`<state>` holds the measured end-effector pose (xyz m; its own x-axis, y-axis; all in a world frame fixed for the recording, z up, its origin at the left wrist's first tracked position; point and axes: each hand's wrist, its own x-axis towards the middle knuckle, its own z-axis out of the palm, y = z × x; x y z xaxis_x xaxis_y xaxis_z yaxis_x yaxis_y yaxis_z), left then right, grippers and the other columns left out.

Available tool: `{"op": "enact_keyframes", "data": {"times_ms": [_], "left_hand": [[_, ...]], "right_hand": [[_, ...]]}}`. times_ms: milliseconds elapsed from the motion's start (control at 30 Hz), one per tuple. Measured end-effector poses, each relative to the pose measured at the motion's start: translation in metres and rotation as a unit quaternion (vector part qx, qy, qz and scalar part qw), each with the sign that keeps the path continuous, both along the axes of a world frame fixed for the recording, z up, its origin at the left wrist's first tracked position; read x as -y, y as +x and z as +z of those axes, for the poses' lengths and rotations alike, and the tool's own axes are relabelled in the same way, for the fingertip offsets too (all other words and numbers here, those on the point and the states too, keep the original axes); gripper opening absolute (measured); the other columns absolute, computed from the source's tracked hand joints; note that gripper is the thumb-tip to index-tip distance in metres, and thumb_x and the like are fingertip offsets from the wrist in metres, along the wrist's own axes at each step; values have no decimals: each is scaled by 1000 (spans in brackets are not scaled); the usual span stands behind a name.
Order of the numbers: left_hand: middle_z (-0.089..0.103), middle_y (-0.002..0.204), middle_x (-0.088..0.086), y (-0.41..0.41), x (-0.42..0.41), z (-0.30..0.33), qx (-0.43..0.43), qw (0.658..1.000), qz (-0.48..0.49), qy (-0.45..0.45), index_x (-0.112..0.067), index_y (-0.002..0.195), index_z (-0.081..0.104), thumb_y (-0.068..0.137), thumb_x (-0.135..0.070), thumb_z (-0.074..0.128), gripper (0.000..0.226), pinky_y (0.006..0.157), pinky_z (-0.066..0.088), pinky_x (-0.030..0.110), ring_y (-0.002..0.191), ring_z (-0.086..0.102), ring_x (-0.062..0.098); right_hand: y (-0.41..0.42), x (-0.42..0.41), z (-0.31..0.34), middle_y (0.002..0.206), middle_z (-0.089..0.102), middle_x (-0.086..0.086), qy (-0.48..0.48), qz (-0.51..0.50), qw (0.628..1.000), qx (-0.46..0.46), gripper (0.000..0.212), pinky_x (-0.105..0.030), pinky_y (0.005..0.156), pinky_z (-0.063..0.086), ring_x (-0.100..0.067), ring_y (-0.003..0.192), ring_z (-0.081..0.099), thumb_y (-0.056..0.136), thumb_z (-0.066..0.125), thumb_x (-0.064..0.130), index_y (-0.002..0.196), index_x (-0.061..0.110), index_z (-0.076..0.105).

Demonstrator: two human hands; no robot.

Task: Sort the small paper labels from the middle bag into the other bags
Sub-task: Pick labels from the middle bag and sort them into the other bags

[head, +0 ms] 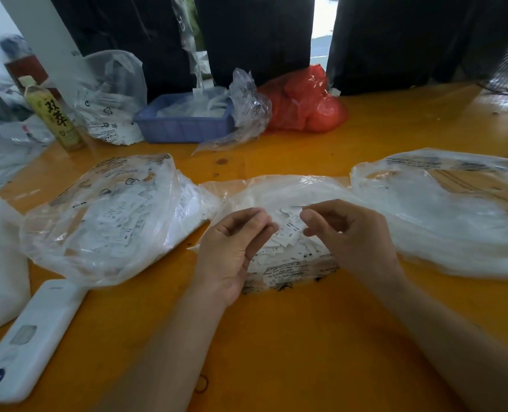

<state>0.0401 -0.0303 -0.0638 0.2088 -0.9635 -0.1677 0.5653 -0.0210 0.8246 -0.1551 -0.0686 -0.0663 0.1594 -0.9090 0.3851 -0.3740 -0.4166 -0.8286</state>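
Both our left hand point(235, 248) and right hand point(348, 233) pinch paper labels point(290, 230) above the middle bag point(288, 272). The left bag point(104, 215) lies nearer our left hand, the right bag point(455, 209) nearer our right

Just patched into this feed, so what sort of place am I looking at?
Probably a small packing or garment-label workbench, not a home kitchen: an orange wooden table carrying clear bags of paper labels, a blue plastic bin of more packaging, and a drink bottle.
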Motion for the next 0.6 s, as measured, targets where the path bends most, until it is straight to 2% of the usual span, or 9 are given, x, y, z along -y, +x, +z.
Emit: {"op": "enact_keyframes", "data": {"times_ms": [100, 200, 300, 400, 533, 600], "left_hand": [[80, 93, 19, -3, -1, -1, 8, 1000, -7, -1, -5, 89, 82, 72, -9, 82, 18, 73, 63, 22, 87, 81, 26], [80, 99, 22, -4, -2, -1, 11, 1000, -18, 1, -4, 94, 81, 74, -9, 81, 20, 75, 63, 22, 92, 81, 28], [80, 104, 23, -5, -2, 0, 9, 1000, -30, 5, -2, 100, 79, 76, -9, 81, 25, 78, 63, 24, 95, 81, 29], [80, 104, 23, -6, -3, 0, 12, 999, -36, 2, -3, 98, 79, 76, -9, 81, 23, 77, 64, 25, 95, 81, 29], [79, 104, 24, -7, -3, -1, 24, 999, -40, 1, -2, 98, 78, 76, -9, 81, 23, 78, 64, 25, 97, 80, 31], [79, 104, 24, -7, -3, -1, 32, 998, -45, -3, -3, 96, 80, 73, -11, 84, 25, 80, 63, 24, 99, 80, 33]], "right_hand": [[-2, 3, -1, 87, 73, 27, 23, -31, 999, 37, 25, -6, 65, 51, 6, 78, 70, 88, 78, 30, 112, 29, 73], [-4, 5, 1, 90, 74, 20, 32, -23, 997, 70, 36, -9, 69, 53, -1, 80, 71, 91, 76, 25, 125, 31, 66], [-7, 6, 3, 90, 74, 15, 33, -25, 995, 90, 24, -14, 71, 56, -6, 81, 72, 93, 74, 23, 116, 31, 69], [-5, 6, 5, 84, 75, 9, 34, -16, 990, 135, 6, -15, 64, 55, -9, 73, 74, 97, 69, 18, 101, 22, 67], [-4, 2, 9, 84, 76, -1, 27, 18, 983, 179, 4, -27, 66, 61, -18, 76, 76, 100, 65, 13, 103, 14, 62], [-4, 1, 9, 86, 76, -2, 18, 36, 982, 185, 7, -27, 70, 61, -18, 79, 77, 99, 65, 10, 103, 14, 62]]}}
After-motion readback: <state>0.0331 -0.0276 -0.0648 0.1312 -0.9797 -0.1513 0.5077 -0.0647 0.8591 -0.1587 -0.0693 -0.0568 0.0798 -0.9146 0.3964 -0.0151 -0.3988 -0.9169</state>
